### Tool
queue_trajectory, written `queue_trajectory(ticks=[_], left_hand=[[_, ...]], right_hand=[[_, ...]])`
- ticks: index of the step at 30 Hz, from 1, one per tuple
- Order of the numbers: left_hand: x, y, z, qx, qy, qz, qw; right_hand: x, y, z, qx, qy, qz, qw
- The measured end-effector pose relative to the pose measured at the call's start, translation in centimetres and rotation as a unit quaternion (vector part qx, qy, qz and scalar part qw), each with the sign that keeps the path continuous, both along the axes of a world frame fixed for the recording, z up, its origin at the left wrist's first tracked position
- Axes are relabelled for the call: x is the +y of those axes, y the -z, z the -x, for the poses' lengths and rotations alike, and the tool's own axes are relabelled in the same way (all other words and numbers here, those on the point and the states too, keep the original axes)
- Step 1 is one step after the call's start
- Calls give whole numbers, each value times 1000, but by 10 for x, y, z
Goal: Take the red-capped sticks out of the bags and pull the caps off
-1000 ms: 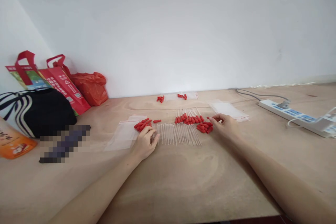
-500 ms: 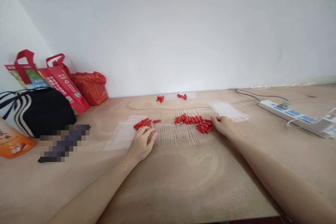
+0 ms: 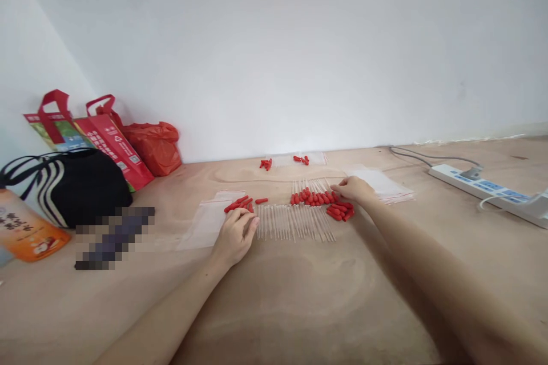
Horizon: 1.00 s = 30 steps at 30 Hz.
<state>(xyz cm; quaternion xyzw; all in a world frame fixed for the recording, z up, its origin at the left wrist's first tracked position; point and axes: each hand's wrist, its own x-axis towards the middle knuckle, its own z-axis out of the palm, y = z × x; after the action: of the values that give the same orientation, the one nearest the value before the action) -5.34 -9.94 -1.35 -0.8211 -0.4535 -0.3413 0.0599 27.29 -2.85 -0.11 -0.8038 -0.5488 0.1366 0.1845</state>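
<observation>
A row of thin clear glass dropper tubes point(image 3: 295, 222) lies side by side on the wooden table. Behind it is a second row of tubes with red rubber bulbs point(image 3: 314, 197) at their near ends. My left hand point(image 3: 235, 234) rests at the row's left end, fingers bent and thumb apart, close to a small heap of loose red bulbs point(image 3: 238, 203). At the right end of the bulbed row, my right hand point(image 3: 355, 189) has its fingertips pressed together; what they pinch is too small to tell. More loose bulbs point(image 3: 340, 211) lie just below it.
Clear zip bags point(image 3: 205, 219) lie at left, with more bags point(image 3: 387, 185) at right. Small red bulbs point(image 3: 266, 164) sit near the wall. A power strip point(image 3: 488, 188) is far right. Shopping bags point(image 3: 113, 145), a black bag point(image 3: 94, 188) and an orange pouch point(image 3: 34, 228) stand left.
My right hand has moved left and slightly away from me, from beside the loose bulbs to the end of the bulbed row. My left hand stays in place; the view has shifted slightly.
</observation>
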Motion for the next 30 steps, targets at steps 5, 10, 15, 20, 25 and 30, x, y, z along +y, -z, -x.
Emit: queue_trajectory(ticks=[5, 10, 15, 20, 25, 30], left_hand=[[0, -1, 1, -4, 5, 0, 1000], [0, -1, 0, -1, 7, 3, 1000], [0, -1, 1, -5, 8, 0, 1000], [-3, -2, 0, 6, 2, -2, 1000], [-12, -6, -11, 10, 31, -22, 999], [-19, -3, -23, 63, 109, -61, 990]], right_hand=[[19, 6, 0, -3, -11, 47, 999], [25, 12, -3, 8, -31, 58, 998], [19, 3, -1, 34, -45, 38, 998], [-13, -16, 11, 62, -112, -67, 990], [-72, 0, 40, -42, -280, -290, 914], [-107, 23, 69, -152, -367, -400, 826]])
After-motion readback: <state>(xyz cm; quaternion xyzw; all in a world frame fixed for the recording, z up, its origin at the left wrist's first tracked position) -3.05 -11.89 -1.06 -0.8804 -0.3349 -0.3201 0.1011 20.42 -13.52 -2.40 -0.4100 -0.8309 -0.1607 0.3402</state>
